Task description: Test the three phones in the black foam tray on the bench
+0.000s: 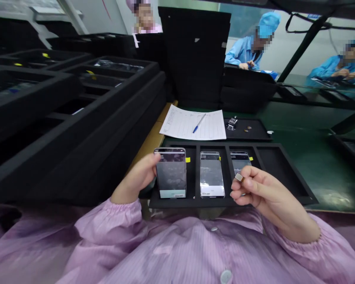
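My left hand [137,177] grips a smartphone [170,172] by its left edge, tilted up over the leftmost slot of a black foam tray [284,169]. My right hand [263,193] pinches a small pale block [239,177] between thumb and fingertips, just above the tray's front. A second phone [212,174] lies flat in the middle slot. A third phone [240,161] lies in the slot to its right, partly hidden by my right hand. The rightmost slot holds nothing.
Stacked black trays [77,110] fill the left side. Behind the tray lie a paper sheet [192,125] with a blue pen [199,123], and a flat black mat [248,130] with small metal parts. Other people in blue and pink coats work at the far benches.
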Available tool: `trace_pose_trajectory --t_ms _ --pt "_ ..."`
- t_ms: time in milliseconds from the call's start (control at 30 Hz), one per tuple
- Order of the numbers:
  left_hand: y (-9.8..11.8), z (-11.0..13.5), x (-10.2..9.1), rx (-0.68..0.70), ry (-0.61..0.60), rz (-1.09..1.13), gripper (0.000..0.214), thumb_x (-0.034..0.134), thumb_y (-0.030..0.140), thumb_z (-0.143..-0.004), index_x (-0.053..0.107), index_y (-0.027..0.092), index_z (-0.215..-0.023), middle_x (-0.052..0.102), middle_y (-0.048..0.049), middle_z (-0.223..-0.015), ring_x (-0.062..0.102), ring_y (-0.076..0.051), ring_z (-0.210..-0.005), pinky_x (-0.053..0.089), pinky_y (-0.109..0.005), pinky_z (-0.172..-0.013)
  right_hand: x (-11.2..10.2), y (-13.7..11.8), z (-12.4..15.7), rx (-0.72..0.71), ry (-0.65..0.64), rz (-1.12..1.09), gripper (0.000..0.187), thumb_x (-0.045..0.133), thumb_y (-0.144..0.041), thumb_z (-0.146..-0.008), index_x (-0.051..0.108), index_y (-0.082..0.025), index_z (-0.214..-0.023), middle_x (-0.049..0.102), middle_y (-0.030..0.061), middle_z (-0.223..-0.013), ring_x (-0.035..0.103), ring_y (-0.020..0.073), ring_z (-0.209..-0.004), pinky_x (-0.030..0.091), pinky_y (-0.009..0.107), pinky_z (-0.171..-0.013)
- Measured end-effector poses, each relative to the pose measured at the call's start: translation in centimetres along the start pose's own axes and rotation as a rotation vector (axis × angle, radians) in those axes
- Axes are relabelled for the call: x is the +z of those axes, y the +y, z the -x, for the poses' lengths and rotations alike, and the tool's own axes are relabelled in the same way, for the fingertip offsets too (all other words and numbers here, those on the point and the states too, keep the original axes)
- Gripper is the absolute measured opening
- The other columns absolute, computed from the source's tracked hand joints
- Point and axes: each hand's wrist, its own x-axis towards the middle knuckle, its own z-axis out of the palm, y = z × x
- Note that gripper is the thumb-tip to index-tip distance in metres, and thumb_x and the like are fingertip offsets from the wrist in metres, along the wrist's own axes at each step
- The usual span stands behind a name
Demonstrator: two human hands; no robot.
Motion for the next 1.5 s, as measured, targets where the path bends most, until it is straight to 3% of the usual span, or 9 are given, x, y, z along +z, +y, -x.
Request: trace_pose_trajectory --t_ms 100,167,333,500,633,1000,1233,1367,1500 --pt "-1.6 2.3 -0.5 -0.071 -0.143 -0.097 0.045 0.091 0.034 -0.058 0.073 0.019 -0.097 0.078 -0.0082 -0.098 0.073 -0.026 -0.089 0.058 -0.038 -0.082 0.1 1.6 0.7 -0.008 0.020 0.038 0.031 0.087 -0.036 -0.075 0.062 -0.019 -0.080 0.073 0.0011 -0.079 0.072 0.0110 -0.066 0.058 0.015 -0.060" --pt "-2.1 3.1 0.2 -0.017 -0.065 -0.083 0.043 0.090 0.024 -0.061 0.071 0.019 -0.099 0.077 -0.0066 -0.103 0.072 -0.023 -0.095 0.057 -0.035 -0.088 0.2 3.0 0.7 0.046 0.019 0.068 0.031 0.087 -0.036 -0.076 0.061 -0.018 -0.080 0.074 0.0029 -0.080 0.072 0.0119 -0.066 0.058 0.016 -0.058" --pt "-1.9 2.9 5.8 0.140 0.282 0.356 0.038 0.083 0.023 -0.069 0.068 0.018 -0.104 0.075 -0.0050 -0.109 0.071 -0.022 -0.100 0.055 -0.034 -0.092 1.3 6.1 -0.7 0.090 -0.086 0.107 0.032 0.084 -0.039 -0.079 0.059 -0.019 -0.082 0.076 0.0083 -0.094 0.075 0.0187 -0.083 0.061 0.023 -0.066" --pt "-1.8 2.8 11.0 -0.098 0.249 0.641 0.013 0.077 0.019 -0.074 0.069 0.013 -0.082 0.075 -0.0065 -0.090 0.071 -0.021 -0.091 0.057 -0.031 -0.084 2.2 7.6 -1.7 -0.168 -0.006 0.106 0.029 0.078 -0.038 -0.084 0.056 -0.020 -0.076 0.073 0.0042 -0.101 0.071 0.0227 -0.103 0.062 0.032 -0.082" --pt "-1.8 3.1 12.2 -0.063 0.277 0.674 0.014 0.077 0.019 -0.074 0.068 0.015 -0.084 0.075 -0.0046 -0.091 0.071 -0.020 -0.090 0.056 -0.032 -0.086 2.0 7.6 -1.4 -0.199 0.026 0.089 0.027 0.077 -0.035 -0.085 0.056 -0.021 -0.075 0.072 0.0031 -0.100 0.071 0.0230 -0.101 0.062 0.035 -0.084" --pt "-1.7 3.0 12.8 0.107 0.303 0.544 0.032 0.078 0.030 -0.076 0.063 0.021 -0.103 0.073 -0.0042 -0.113 0.068 -0.026 -0.110 0.055 -0.036 -0.091 1.6 7.5 -1.7 -0.177 0.034 0.073 0.024 0.078 -0.035 -0.084 0.061 -0.021 -0.076 0.073 0.0023 -0.097 0.072 0.0205 -0.099 0.061 0.033 -0.086" --pt "-1.8 3.6 13.1 0.031 0.221 0.530 0.042 0.081 0.036 -0.074 0.063 0.022 -0.108 0.074 -0.0036 -0.105 0.070 -0.024 -0.100 0.057 -0.032 -0.080 1.4 8.5 -2.7 -0.152 0.114 0.215 0.039 0.089 -0.045 -0.068 0.067 -0.021 -0.090 0.073 0.0032 -0.083 0.067 0.0177 -0.067 0.057 0.028 -0.056" --pt "-1.4 3.4 12.1 0.026 0.243 0.462 0.048 0.081 0.036 -0.074 0.059 0.021 -0.114 0.073 -0.0055 -0.114 0.069 -0.025 -0.107 0.056 -0.035 -0.089 -0.2 6.3 -3.7 -0.192 -0.004 0.636 0.028 0.078 -0.047 -0.079 0.072 -0.021 -0.090 0.075 0.0058 -0.088 0.069 0.0225 -0.079 0.055 0.032 -0.067" --pt "-1.0 2.7 7.3 0.029 0.239 0.201 0.068 0.083 0.033 -0.072 0.048 0.022 -0.129 0.070 -0.0082 -0.123 0.067 -0.027 -0.113 0.054 -0.043 -0.098 -5.7 -1.3 -7.0 -0.183 -0.036 1.196 0.012 0.075 -0.032 -0.079 0.076 -0.024 -0.088 0.076 0.0031 -0.087 0.071 0.0230 -0.081 0.056 0.036 -0.077"
